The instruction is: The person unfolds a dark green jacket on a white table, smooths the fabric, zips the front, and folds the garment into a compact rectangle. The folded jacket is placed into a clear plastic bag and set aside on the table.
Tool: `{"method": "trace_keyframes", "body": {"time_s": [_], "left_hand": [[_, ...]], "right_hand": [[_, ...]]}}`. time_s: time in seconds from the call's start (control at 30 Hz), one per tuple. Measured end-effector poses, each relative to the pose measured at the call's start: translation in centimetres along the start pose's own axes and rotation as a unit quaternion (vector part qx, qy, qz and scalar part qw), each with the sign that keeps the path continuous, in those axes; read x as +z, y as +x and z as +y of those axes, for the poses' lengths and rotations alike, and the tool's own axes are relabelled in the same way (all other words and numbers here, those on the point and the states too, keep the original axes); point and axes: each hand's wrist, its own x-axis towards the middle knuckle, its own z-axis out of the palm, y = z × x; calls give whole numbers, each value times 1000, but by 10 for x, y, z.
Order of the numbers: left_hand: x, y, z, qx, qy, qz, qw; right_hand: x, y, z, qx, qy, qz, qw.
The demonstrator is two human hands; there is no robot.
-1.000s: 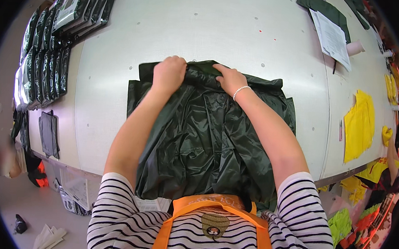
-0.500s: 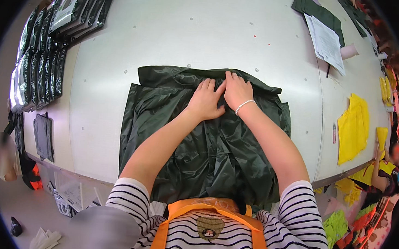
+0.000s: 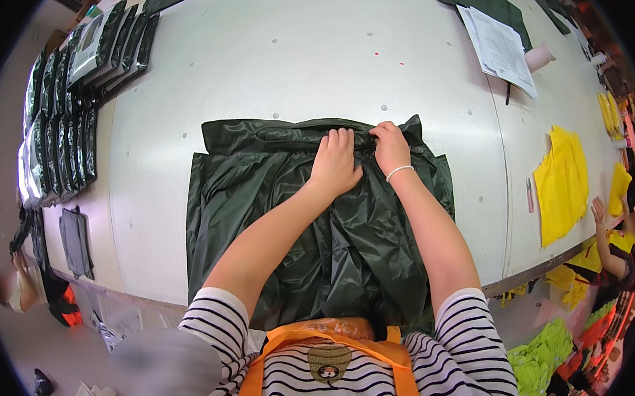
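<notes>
A shiny dark green garment (image 3: 279, 217), thin and wrinkled, is spread on the table in front of me, its near end reaching my apron. A folded band, perhaps a collar or hood, runs along its far edge. My left hand (image 3: 337, 161) lies on the cloth just below that band, fingers stretched forward and thumb apart. To its right, my right hand (image 3: 389, 148), with a beaded bracelet at the wrist, pinches the far band between thumb and fingers. The band's right end sticks up beside this hand. What lies under the band is hidden.
Bagged dark garments (image 3: 61, 121) stand stacked at the left, beside a grey folded piece (image 3: 77, 240). At the right lie papers (image 3: 496, 48), a paper roll (image 3: 539, 57), yellow cloth (image 3: 560, 185) and a small slim tool (image 3: 530, 196). Other people work at both sides.
My hands have moved apart: the right has shifted right along the band and now pinches it. The band's right end has risen into a point. The view has also shifted slightly.
</notes>
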Motion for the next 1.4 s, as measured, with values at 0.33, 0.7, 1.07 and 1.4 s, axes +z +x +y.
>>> {"method": "trace_keyframes", "body": {"time_s": [0.33,0.7,1.07,1.4], "left_hand": [[8,-9,-1,19,-50,55,997],[3,-14,0,14,-110,78,991],[4,-3,4,-48,-98,89,990],[-5,6,-2,-139,-301,95,939]], "right_hand": [[-8,9,7,-114,-91,-87,985],[-14,13,13,-114,29,-88,989],[-22,1,3,-131,137,-19,982],[-31,-1,-5,-90,217,-3,972]]}}
